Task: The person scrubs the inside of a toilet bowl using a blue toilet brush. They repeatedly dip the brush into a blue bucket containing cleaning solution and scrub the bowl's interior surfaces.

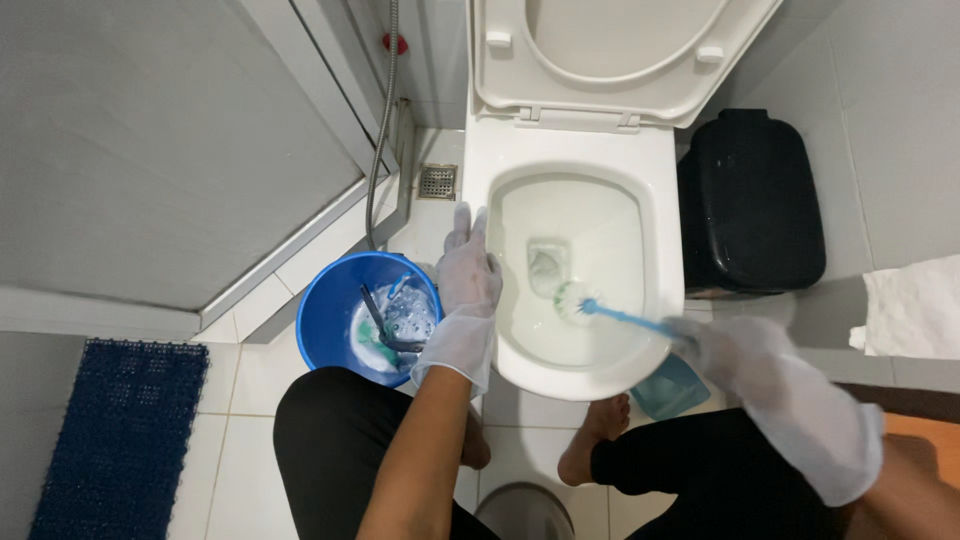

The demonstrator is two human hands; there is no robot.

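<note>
Head view: looking straight down at a person crouched in front of a toilet, so here's the rundown from closest to furthest.
Legs: black trousers at the bottom edge, bare feet on the white floor tiles just under the bowl's front.
Right hand: in a thin see-through glove, a bit motion-blurred, fingers wrapped tight around the end of the toilet brush handle, right at the bowl's front right rim.
Toilet brush: light blue handle running up-left from that hand, white and green bristle head down inside the bowl, just beside the drain opening.
Left hand: also gloved, fingers straight and together, laid flat on the left rim of the toilet bowl, not gripping anything.
Blue bucket: on the floor just left of the bowl, touching-close to the left wrist, with soapy water and a dark-handled tool sitting in it.
Blue mat: dark, ribbed, far lower left, well apart from the bucket.
Black bin: lid down, right beside the toilet on its right.
Floor drain: small square metal grate left of the toilet base, next to the shower hose.
Seat and lid: both flipped up at the very back.
</note>
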